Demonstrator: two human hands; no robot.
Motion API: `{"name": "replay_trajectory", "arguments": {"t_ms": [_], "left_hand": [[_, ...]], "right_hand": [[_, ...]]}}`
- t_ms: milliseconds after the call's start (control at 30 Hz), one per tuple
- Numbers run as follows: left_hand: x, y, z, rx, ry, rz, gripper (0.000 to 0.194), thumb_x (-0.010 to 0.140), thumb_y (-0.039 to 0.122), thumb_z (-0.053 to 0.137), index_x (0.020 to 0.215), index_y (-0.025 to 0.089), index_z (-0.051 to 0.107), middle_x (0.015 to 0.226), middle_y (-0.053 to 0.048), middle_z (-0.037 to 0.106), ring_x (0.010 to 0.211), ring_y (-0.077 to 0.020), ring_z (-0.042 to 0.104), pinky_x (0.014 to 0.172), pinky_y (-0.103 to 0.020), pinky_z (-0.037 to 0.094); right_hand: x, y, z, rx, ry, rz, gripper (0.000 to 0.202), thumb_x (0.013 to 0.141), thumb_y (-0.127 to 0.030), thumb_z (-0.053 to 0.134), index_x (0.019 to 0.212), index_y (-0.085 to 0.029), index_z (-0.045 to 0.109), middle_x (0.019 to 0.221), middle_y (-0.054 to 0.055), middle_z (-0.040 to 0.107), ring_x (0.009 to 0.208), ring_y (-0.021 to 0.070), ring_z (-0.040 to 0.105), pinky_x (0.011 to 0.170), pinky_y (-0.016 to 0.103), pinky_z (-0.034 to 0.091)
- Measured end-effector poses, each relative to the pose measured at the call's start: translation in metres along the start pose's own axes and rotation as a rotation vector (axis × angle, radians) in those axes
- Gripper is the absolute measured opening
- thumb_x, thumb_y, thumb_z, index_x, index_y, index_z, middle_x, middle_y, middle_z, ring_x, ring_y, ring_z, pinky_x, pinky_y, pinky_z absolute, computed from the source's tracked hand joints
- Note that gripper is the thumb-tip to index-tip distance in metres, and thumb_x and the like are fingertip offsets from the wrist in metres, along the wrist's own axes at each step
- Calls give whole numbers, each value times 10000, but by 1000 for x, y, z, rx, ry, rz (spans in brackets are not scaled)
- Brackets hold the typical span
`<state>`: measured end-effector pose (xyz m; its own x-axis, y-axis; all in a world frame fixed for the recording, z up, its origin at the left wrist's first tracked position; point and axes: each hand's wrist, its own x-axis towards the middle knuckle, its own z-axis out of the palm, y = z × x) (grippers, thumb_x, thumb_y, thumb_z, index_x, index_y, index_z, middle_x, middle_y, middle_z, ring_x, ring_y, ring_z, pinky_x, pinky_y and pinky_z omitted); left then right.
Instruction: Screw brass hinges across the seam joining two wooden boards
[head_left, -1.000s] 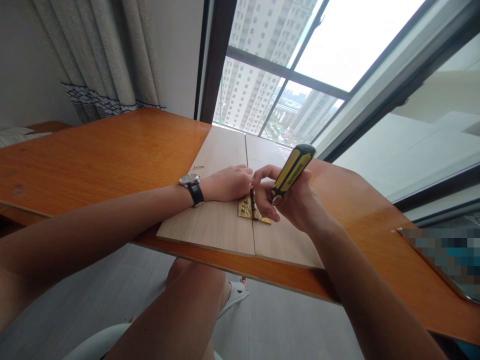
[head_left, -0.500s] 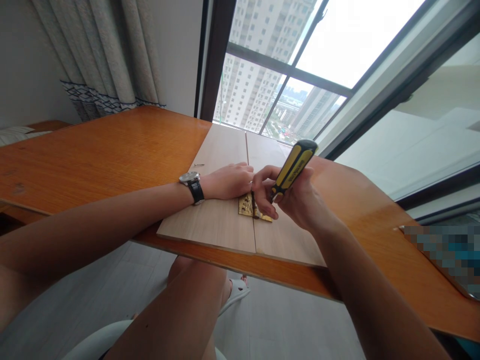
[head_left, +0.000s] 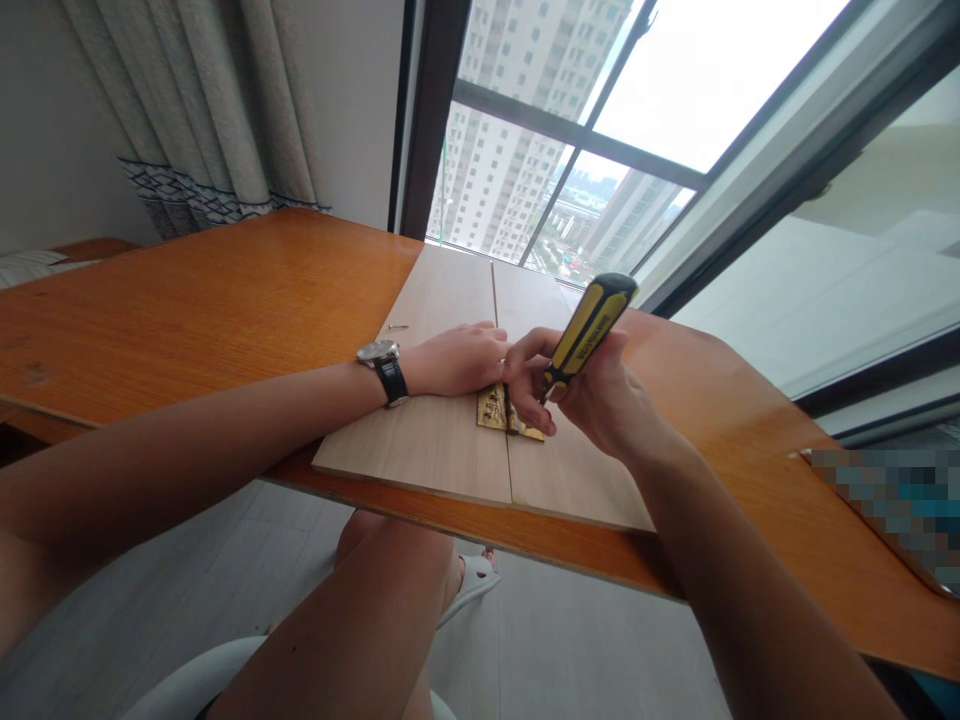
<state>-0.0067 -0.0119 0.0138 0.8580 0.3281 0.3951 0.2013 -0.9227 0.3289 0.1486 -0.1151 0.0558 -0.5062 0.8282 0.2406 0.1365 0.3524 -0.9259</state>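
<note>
A screwdriver with a yellow and black handle is gripped in my right hand, handle tilted up and its shaft mostly hidden by my fingers. My left hand lies over the boards, back upward, with curled fingers meeting my right fingertips. A tiny glint shows where the hands meet, too small to name. Just below them a brass-coloured hinge spans the seam between the left wooden board and the right wooden board. My right fingers partly cover it.
A loose screw lies on the left board beyond my wrist. The boards rest on an orange-brown wooden table, close to its front edge. Behind stands a window, with a curtain at the left. A blurred-out object sits at the right.
The screwdriver's handle has turned slightly and its top sits a little higher. Both hands stay in nearly the same place; the hinge and boards have not visibly moved.
</note>
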Motion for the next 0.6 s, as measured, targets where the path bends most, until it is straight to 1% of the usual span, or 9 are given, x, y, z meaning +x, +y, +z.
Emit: {"name": "replay_trajectory", "arguments": {"t_ms": [67,133,267,400,600], "left_hand": [[0,1,0,-4,-13,-18,158,975,207,506,994,136,646,1052,-99,704,966,-191,642,874,-309,495],[0,0,1,4,3,-23,161,978,217,502,1007,143,643,1049,-97,702,967,-194,640,866,-312,496],[0,-3,4,11,32,14,177,993,264,495,1033,171,640,1046,-86,701,976,-200,639,870,-324,495],[0,-5,4,-4,24,21,188,996,271,493,1056,160,632,1053,-104,700,968,-205,642,853,-326,499],[0,-2,2,-27,27,27,181,988,268,504,1029,167,649,1038,-89,700,956,-195,639,851,-317,503]], "right_hand": [[0,-1,0,-4,5,6,746,848,-851,284,921,-182,606,544,-34,521,445,116,478,476,261,422],[-1,-3,1,-11,11,9,741,842,-852,301,921,-183,608,547,-34,521,448,117,482,479,263,423],[-1,-6,3,-44,28,8,735,847,-844,313,920,-182,622,564,-20,537,463,125,496,485,274,428],[-2,-7,3,-54,26,8,739,853,-841,298,913,-183,630,573,-11,545,467,128,499,489,282,426],[-1,-4,2,-37,21,11,735,839,-858,298,904,-190,597,566,-23,537,462,126,501,491,283,422]]}}
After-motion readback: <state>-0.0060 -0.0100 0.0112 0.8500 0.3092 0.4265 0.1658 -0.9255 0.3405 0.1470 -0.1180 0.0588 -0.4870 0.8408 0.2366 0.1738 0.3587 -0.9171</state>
